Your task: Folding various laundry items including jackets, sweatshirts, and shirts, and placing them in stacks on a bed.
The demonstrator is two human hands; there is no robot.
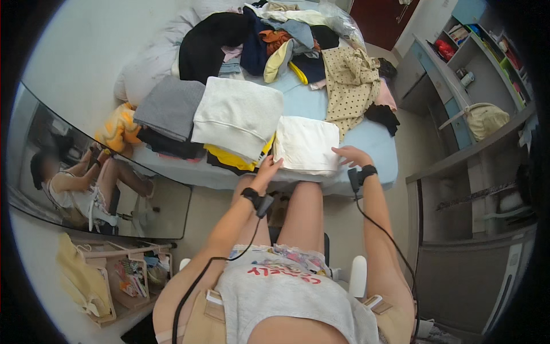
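A folded white garment (307,142) lies squared up at the bed's near edge, its layers stacked into a thick block. At its left front corner is my left hand (268,172), with thumb and fingers touching its side. My right hand (353,155) is at the opposite side, fingers spread and a fingertip against the edge. Left of the white block, a folded light grey sweatshirt (240,116) tops a pile with a yellow garment (230,158) under it. Farther left, a folded dark grey garment (172,105) rests on black clothes (169,144).
Loose clothes, including a black garment (210,47) and a polka-dot beige garment (348,77), heap across the bed (374,150). A mirror (150,206) and a rolling cart (124,275) stand left. A desk with shelves (455,86) lines the right. Cables run from both wrist straps.
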